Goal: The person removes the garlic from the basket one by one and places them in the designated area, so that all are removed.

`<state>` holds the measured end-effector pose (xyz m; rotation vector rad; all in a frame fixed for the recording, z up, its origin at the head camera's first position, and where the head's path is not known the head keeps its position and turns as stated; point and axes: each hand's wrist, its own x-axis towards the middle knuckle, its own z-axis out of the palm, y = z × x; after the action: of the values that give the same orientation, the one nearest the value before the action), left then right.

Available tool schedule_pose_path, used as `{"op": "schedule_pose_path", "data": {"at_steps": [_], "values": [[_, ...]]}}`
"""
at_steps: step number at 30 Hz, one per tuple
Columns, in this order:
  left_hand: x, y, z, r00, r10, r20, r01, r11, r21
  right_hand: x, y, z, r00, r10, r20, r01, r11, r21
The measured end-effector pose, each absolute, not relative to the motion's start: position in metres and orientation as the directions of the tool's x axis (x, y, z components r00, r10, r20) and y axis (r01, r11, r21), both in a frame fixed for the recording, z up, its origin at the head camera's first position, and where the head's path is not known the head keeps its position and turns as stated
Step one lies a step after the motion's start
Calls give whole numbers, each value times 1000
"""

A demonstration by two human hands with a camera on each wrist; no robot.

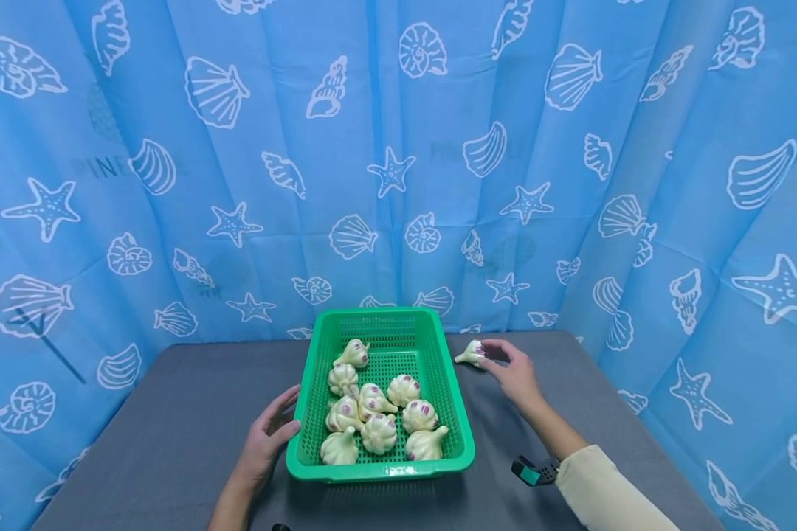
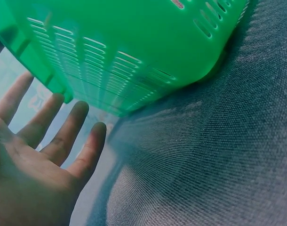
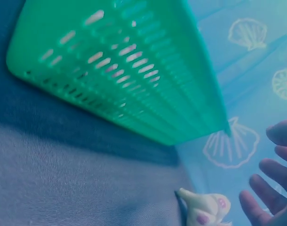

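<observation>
A green perforated plastic basket (image 1: 461, 442) stands on the grey table, with several white-and-purple garlic bulbs (image 1: 380, 434) lying in it. Beside its left wall is my left hand (image 1: 268, 435), thumb and fingertips at the rim. The left wrist view shows that hand's fingers (image 2: 63, 136) extended and spread; whether they touch the basket cannot be told. To the right of the basket, one garlic bulb (image 1: 468, 354) lies on the table. My right hand (image 1: 514, 372) is at that bulb's right end. In the right wrist view its fingers (image 3: 270, 197) are spread, apart from the bulb.
Grey cloth covers the table (image 1: 192, 413). A blue curtain (image 1: 385, 169) with white shell and starfish prints hangs behind and along both sides. A black strap with a teal-faced device (image 1: 534, 470) sits at my right wrist, by the cream sleeve (image 1: 604, 487).
</observation>
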<state>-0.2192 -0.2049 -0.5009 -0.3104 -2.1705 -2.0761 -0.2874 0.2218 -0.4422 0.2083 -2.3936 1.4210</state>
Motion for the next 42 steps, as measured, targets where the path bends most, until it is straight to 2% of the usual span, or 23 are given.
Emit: {"op": "schedule_pose_path", "data": {"at_steps": [8,12,23,42], "values": [[-219,-205,-501,-974,60,216,219,38,975,-255,218,-419,-938,-69,339,-338,383,-860],[-218,-205,-501,-974,62,220,223,40,974,-256,223,-426,-934,-106,341,-355,363,-862],[-218,-205,-502,-970,72,233,236,39,971,-245,213,-404,-927,-213,309,-368,353,-860],[-218,-204,-499,-969,69,238,241,48,969,-256,171,-350,-826,-500,259,-468,353,-810]]}}
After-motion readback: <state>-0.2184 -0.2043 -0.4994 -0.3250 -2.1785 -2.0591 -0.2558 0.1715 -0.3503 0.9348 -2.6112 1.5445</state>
